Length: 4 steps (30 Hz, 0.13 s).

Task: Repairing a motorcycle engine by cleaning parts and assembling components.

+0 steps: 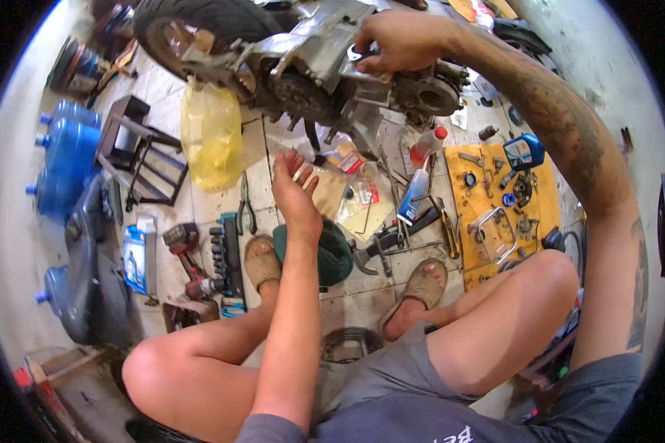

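My right hand [399, 40] reaches out to the metal engine [377, 88] at the top of the view. Its fingers are bent and closed over the top of the casing, beside a small shiny round part [355, 53]; what they grip is mostly hidden. Lower and to the left, my left hand [295, 188] is held palm up over the floor, touching neither engine nor tools. A thin white stick [298, 176] shows between its half-curled fingers. The engine is joined to a frame with a black-tyred wheel [199, 33].
Right of centre, an orange-yellow sheet [469, 214] carries many loose metal parts and a blue bottle [523, 151]. Pliers [245, 203], a red-and-black cordless drill [191, 262], a socket rail [229, 251] and a hammer [369, 255] lie around my feet. Blue water jugs [70, 162] stand left, near a yellow bag [210, 136].
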### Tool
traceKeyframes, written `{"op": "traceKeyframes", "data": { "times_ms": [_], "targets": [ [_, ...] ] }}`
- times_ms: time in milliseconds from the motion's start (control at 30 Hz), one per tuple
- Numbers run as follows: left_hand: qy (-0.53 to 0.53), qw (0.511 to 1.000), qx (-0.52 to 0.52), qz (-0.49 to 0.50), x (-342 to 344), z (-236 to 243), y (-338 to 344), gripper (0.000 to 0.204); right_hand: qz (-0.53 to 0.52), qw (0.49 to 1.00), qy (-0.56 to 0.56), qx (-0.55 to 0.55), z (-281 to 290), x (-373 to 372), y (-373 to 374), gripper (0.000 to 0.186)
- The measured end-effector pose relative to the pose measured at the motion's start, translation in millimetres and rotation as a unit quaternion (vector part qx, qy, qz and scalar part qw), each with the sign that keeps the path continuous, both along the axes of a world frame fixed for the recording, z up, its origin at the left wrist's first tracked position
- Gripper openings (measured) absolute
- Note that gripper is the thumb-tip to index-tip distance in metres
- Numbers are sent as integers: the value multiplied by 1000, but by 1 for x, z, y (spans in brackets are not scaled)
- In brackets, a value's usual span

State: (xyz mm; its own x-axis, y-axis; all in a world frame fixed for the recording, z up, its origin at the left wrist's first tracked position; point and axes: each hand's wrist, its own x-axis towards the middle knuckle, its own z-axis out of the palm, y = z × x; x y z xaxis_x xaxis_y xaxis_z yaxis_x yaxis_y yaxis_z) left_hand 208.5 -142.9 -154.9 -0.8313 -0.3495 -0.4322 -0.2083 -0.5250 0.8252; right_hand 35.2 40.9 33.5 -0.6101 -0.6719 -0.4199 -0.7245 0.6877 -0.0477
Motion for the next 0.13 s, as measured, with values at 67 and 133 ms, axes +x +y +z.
{"op": "traceKeyframes", "data": {
  "times_ms": [67,133],
  "targets": [
    [8,999,-33,-8,3,-6,5,56,-61,992,91,-56,-20,-3,0,29],
    [43,988,-148,-11,-17,-26,-10,51,-58,989,10,138,9,14,-69,42]
  ]
}}
